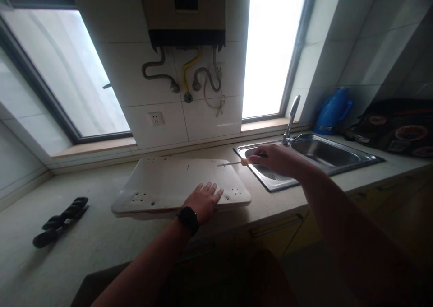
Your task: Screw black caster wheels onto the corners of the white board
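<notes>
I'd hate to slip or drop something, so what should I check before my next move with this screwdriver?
1. Left hand flat on the white board: ok.
2. Screwdriver held in the right hand: ok.
3. Screwdriver touching the board at its far end: cannot tell, too small to see.
4. Board steady underneath: cannot tell, its underside is hidden.
5. Right hand clear of the sink: not ok, it appears to be over the edge.
</notes>
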Demonstrator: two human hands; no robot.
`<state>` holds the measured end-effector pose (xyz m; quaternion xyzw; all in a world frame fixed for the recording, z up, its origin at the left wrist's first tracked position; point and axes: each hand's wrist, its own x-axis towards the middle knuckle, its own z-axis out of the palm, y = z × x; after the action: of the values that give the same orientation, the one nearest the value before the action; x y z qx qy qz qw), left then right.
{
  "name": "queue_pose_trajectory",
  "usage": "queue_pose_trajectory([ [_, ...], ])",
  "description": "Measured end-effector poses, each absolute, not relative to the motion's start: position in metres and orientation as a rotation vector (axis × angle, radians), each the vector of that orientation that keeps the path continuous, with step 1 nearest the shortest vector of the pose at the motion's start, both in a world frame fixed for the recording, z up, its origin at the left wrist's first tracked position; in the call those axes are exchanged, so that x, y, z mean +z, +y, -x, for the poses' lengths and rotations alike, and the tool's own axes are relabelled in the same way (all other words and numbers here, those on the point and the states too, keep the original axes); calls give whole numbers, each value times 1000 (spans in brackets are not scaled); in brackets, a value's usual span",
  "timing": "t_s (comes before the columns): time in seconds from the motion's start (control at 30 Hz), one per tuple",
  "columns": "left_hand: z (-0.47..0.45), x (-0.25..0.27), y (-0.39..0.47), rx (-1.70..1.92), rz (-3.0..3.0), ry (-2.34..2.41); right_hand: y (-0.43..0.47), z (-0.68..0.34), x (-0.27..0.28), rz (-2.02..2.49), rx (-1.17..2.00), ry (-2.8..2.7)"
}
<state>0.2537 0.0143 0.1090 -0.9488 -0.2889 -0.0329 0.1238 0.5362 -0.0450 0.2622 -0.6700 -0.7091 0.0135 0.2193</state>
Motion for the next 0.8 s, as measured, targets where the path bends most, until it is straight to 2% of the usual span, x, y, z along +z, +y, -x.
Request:
queue_pose_trajectory([
  [0.2, -255, 110, 15, -65, 2768, -855, -42, -515, 135, 1742, 190, -1508],
  [0.3, -256, 112, 13, -63, 2770, -864, -41, -488, 96, 1666, 245, -1398],
  [0.6, -251, 120, 5, -178, 2788, -859, -30, -458, 81, 1592, 229, -1286],
  [0.8, -194, 155, -4, -608, 2703, -1023, -24, -459, 70, 1587, 211, -1218],
])
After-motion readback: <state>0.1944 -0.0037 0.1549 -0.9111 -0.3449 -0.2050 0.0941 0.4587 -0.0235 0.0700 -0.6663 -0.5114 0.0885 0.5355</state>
